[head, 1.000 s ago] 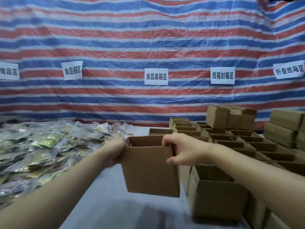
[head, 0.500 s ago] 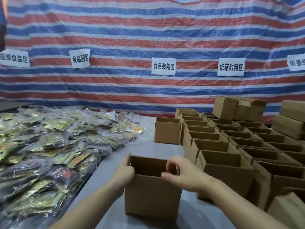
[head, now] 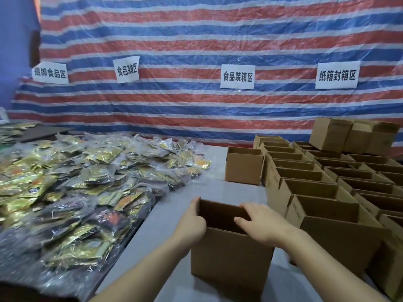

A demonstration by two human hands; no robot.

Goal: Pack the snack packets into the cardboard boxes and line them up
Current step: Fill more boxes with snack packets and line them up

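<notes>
An open, empty cardboard box [head: 229,256] stands on the grey table [head: 196,190] right in front of me. My left hand [head: 192,221] grips its left wall, thumb up along the far corner. Over the box's right rim lies my right hand [head: 261,223], fingers loosely stretched and thumb pointing into the opening. A large heap of gold and dark snack packets [head: 87,182] in clear wrap covers the table's left side.
Rows of open empty boxes [head: 316,186] fill the right of the table. One single open box [head: 243,168] stands apart, farther back. Closed boxes [head: 349,136] are stacked at the back right. A striped tarp with paper signs [head: 237,76] hangs behind.
The box came down from mid-air and now stands on the table in front of me. My right hand's fingers have loosened on the rim. The view has swung left and down.
</notes>
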